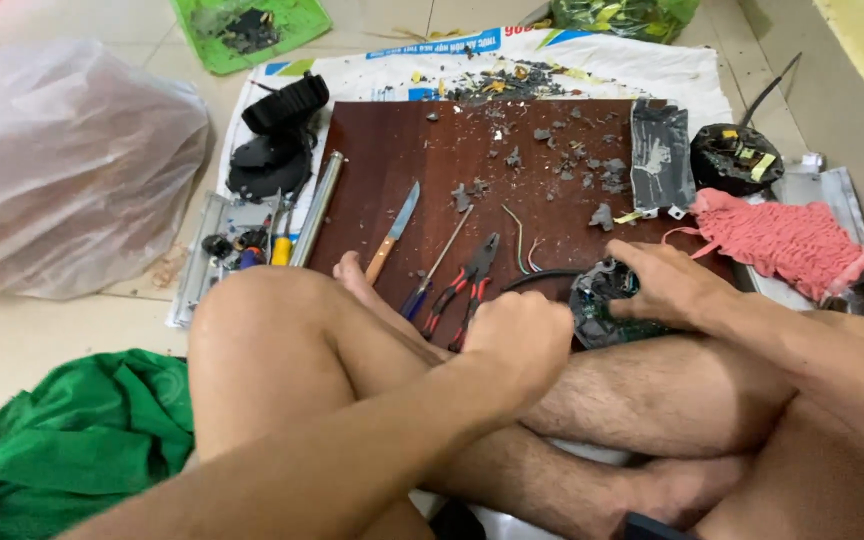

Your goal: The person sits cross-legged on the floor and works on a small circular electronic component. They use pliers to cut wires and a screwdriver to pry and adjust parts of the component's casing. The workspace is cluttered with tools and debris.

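Left of your hands, a knife [393, 231] and pliers [464, 283] lie on the board [392, 150]. Your left hand [518, 340] is fisted beside the circuit board [600, 300]; your right hand [667, 285] grips it at the board's near edge.

The right hand [667, 285] presses down on a round dark electronic part with a green circuit board [597, 305] at the near edge of a dark brown wooden board [392, 160] lying on the floor. The left hand [517, 340], closed into a fist, sits just beside it, near red-handled pliers [462, 285], a wooden-handled knife [394, 230] and scattered grey plastic fragments [572, 165].
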